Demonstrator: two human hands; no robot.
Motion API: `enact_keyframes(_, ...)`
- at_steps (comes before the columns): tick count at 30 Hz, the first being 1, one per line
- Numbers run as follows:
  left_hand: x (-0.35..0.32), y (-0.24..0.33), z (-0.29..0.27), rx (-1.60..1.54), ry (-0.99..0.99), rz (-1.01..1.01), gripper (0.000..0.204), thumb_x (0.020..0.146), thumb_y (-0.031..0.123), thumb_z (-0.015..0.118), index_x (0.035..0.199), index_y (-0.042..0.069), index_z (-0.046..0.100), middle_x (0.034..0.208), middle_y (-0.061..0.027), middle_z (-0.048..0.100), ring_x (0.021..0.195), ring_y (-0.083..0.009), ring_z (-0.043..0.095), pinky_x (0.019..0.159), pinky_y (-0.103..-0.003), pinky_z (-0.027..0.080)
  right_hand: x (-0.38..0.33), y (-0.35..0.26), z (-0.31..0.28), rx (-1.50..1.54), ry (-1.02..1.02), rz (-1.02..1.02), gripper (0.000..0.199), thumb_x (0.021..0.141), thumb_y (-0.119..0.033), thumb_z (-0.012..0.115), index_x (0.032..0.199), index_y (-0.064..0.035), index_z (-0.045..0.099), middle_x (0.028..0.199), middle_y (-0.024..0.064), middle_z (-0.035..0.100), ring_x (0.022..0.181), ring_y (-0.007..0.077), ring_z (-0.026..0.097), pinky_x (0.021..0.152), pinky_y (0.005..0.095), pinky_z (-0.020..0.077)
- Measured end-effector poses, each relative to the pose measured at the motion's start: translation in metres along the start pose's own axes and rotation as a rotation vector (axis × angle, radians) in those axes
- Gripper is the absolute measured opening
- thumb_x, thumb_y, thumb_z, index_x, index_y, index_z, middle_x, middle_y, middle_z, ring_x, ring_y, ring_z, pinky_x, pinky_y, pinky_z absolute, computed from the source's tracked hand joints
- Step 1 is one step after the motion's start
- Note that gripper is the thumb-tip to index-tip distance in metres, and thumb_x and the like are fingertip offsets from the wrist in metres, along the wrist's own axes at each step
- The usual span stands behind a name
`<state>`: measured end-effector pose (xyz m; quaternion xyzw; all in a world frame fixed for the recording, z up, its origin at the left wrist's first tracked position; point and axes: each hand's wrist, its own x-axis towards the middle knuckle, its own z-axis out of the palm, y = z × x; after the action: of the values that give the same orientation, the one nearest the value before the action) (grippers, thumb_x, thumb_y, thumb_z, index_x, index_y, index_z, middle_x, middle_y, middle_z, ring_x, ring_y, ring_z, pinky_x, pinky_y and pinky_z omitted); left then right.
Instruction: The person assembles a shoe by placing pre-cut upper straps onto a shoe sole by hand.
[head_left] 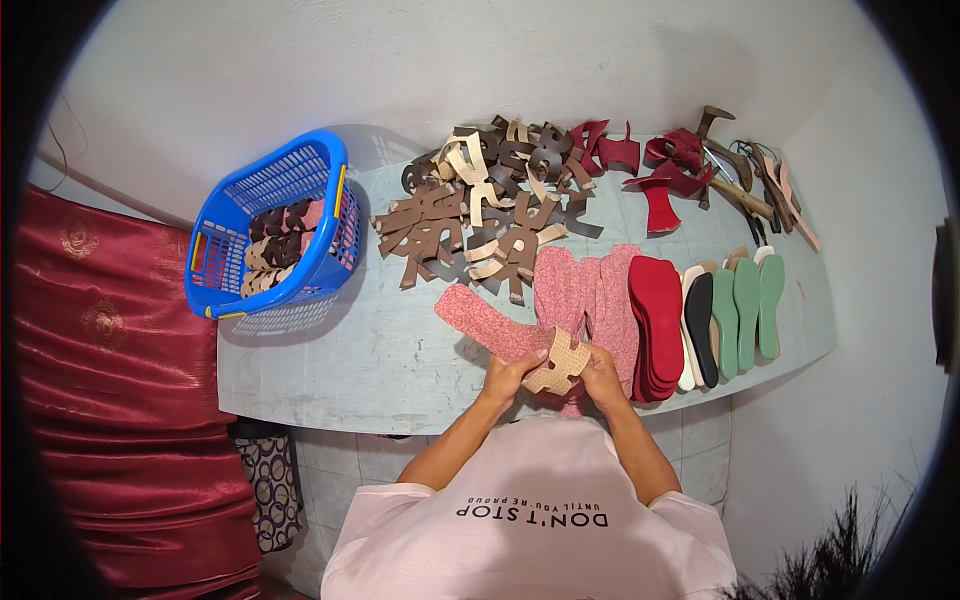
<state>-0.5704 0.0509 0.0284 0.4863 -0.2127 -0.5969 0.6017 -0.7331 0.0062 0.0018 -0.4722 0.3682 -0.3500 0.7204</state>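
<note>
Close to my body, over the table's near edge, I hold a pink patterned shoe sole with a tan woven-look sandal strap lying across its near end. My left hand grips the sole and the strap's left side, thumb on top. My right hand pinches the strap's right side; its fingertips are partly hidden. The sole points away to the upper left. Just beyond and beside my hands lie more pink soles in overlapping rows. Whether the strap is fixed to the sole, I cannot tell.
A blue basket with strapped sandals stands at the table's left. Brown and tan strap pieces are heaped at the back. Red straps and a hammer lie back right. Red soles and green soles line the right.
</note>
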Motion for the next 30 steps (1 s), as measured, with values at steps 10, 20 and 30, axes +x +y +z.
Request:
enact_keyframes(10,0.002,0.006,-0.009,0.051,-0.056,-0.023,0.031,0.076,0.001,0.065,0.105,0.000,0.054,0.094,-0.0078,0.062,0.083,-0.0176,0.061,0.076,-0.031,0.050,-0.001,-0.012,0.001,-0.129,-0.082,0.002,0.030,0.084,-0.001,0.049,0.113,0.0031,0.056,0.108,0.0056,0.058,0.093,0.0109,0.056,0.078,0.0232,0.0454)
enact_keyframes(20,0.003,0.007,-0.005,0.112,-0.102,-0.007,0.029,0.077,0.003,0.065,0.104,0.000,0.056,0.095,-0.0076,0.062,0.083,-0.0167,0.061,0.076,-0.031,0.050,-0.003,-0.006,0.012,0.242,0.003,-0.008,0.035,0.083,-0.004,0.054,0.118,0.0017,0.054,0.113,0.0057,0.057,0.099,0.0128,0.055,0.086,0.0254,0.0431)
enact_keyframes(30,-0.002,0.000,0.007,0.092,-0.023,0.052,0.022,0.076,0.002,0.066,0.097,-0.001,0.060,0.088,-0.0055,0.063,0.079,-0.0136,0.059,0.072,-0.029,0.048,-0.003,0.005,0.006,0.470,0.108,0.105,0.020,0.083,-0.005,0.055,0.102,0.0011,0.060,0.094,0.0068,0.064,0.082,0.0149,0.062,0.075,0.0277,0.0502)
